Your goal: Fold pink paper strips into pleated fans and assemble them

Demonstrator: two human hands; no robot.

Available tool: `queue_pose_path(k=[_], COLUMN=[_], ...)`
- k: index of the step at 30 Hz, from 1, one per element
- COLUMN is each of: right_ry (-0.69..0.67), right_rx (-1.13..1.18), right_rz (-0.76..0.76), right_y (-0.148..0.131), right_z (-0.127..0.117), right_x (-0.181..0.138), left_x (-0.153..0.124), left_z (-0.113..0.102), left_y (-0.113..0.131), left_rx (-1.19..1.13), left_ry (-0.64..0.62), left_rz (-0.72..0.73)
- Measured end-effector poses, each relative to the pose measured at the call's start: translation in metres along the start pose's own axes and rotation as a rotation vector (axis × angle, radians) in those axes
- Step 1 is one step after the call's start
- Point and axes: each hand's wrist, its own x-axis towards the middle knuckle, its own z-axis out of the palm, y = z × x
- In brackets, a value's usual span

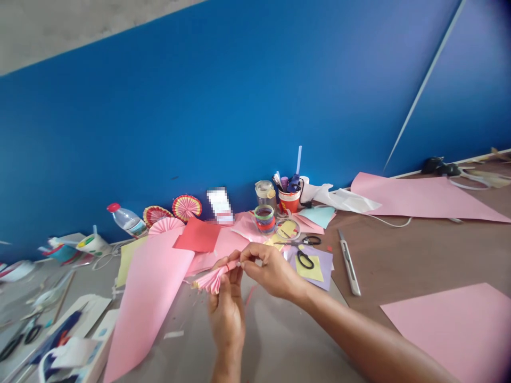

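Observation:
A pleated pink paper fan point(211, 279) with yellowish tips is gathered at one end, where a thin red band crosses it. My left hand point(228, 303) is closed around the gathered part, thumb in front, with the pleats spreading out to the left. At the narrow end, my right hand point(268, 268) pinches with thumb and fingertips; a small pale bit shows there, too small to name. Just beyond my hands lie a red paper sheet point(197, 235) and a large curled pink sheet point(154, 298).
Scissors point(305, 259) lie on purple and yellow paper, right of my hands. A utility knife point(349, 266) rests farther right. Tape rolls point(264, 219), a cup of pens point(289, 200), a bottle point(126, 219) and finished rosettes point(187, 207) stand along the blue wall. A glue gun point(59, 335) lies left.

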Motion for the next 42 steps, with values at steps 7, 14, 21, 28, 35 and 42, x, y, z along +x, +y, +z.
queue_pose_path(k=[7,14,21,28,35,42], right_ry=[-0.003,0.05,-0.007,0.097,0.086,-0.021], right_rx=[0.19,0.336,0.341,0.05,0.131,0.419], right_rz=[0.015,0.02,0.007,-0.062,0.043,0.162], right_y=[0.005,0.015,0.009,0.003,0.007,0.005], right_z=[0.01,0.021,0.019,0.023,0.022,0.017], right_x=[-0.002,-0.006,-0.011,-0.018,-0.012,-0.007], left_x=[-0.001,-0.007,-0.004,-0.01,-0.01,-0.004], left_z=[-0.002,-0.008,-0.007,-0.011,-0.008,-0.002], left_y=[-0.003,-0.008,-0.006,-0.003,-0.005,-0.001], left_rx=[0.087,0.257,0.231,0.445,0.345,0.103], left_ry=[-0.009,0.029,0.051,0.049,0.03,0.048], left_rz=[0.129,0.199,0.225,0.227,0.22,0.133])
